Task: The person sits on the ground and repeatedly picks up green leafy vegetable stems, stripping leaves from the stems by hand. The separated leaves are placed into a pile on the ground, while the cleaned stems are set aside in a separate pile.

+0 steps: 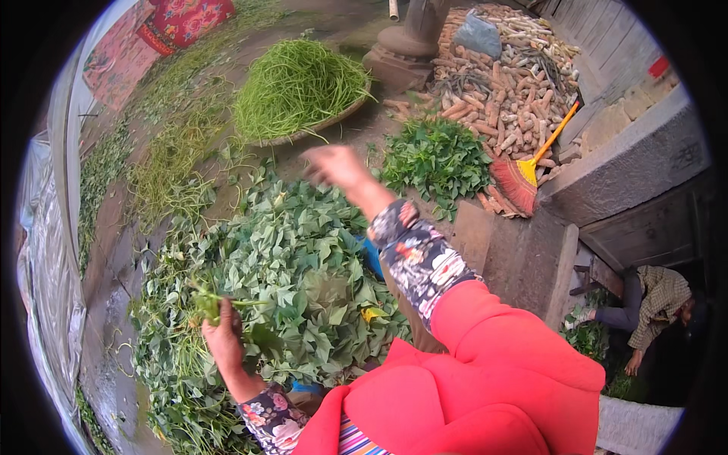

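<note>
A wide heap of green leafy vines (273, 256) covers the ground in front of me. Over its left part, my left hand (224, 338) is closed on a small bunch of leafy green stems (207, 301). My right hand (335, 165) is stretched out between the heap and a round woven basket (341, 116), blurred, and whether it holds anything cannot be told. Thin green stems (301, 85) are piled high on the basket. A smaller pile of green leaves (438, 159) lies to the right of my right hand.
A red and yellow broom (520, 176) leans by a large heap of corn cobs (500, 102). Behind the basket stands a wooden post on a stone base (401, 60). A co-worker (654, 307) bends over leaves at the lower right. Plastic sheeting (51, 284) hangs at the left.
</note>
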`<state>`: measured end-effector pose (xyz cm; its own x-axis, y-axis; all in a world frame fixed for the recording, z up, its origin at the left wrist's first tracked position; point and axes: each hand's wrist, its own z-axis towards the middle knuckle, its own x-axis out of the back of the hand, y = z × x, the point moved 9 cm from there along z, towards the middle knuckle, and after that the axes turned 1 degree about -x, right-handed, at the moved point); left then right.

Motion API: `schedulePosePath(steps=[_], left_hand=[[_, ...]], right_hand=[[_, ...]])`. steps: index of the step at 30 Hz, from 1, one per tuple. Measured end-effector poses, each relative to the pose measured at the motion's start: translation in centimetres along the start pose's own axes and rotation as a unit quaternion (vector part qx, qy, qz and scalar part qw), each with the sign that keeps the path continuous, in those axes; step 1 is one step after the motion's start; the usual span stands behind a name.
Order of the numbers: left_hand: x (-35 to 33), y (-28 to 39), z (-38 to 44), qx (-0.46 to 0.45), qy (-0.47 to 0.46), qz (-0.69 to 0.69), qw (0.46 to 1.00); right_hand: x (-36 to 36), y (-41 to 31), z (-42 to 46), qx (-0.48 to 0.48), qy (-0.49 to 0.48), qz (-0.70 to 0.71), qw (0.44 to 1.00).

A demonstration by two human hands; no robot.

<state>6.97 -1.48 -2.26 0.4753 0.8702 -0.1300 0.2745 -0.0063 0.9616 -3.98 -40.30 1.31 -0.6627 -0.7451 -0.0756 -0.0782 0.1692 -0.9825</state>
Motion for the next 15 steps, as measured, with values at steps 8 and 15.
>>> schedulePosePath(steps=[8, 15], left_hand=[[-9.9, 0.7, -2.8, -0.025, -0.125, 0.131, 0.983], [-1.9, 1.0, -1.4, -0.088, -0.004, 0.002, 0.996]], right_hand=[[-17.6, 1.3, -8.8, 0.079, -0.364, -0.134, 0.919], [-13.4, -0.5, -5.7, 0.026, -0.204, -0.131, 0.97]])
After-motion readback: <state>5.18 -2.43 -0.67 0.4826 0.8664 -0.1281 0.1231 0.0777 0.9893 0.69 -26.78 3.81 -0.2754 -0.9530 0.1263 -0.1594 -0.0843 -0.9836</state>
